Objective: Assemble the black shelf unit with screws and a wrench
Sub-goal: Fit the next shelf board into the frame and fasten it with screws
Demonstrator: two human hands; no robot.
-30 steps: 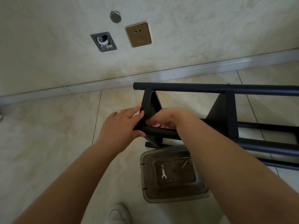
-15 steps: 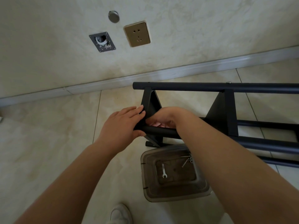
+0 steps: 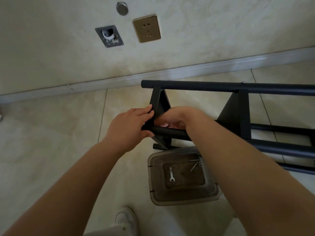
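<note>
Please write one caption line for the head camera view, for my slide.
Both hands, left hand and right hand, grip the black shelf frame; the wrench lies unused in the plastic bin.

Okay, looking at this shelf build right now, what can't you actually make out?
- Right hand fingertips: head view, hidden behind the bracket and tube; any screw there unseen.
- Shelf unit: right end cut off by the frame edge.
- Small hardware in the bin beside the wrench: too small to identify.
</note>
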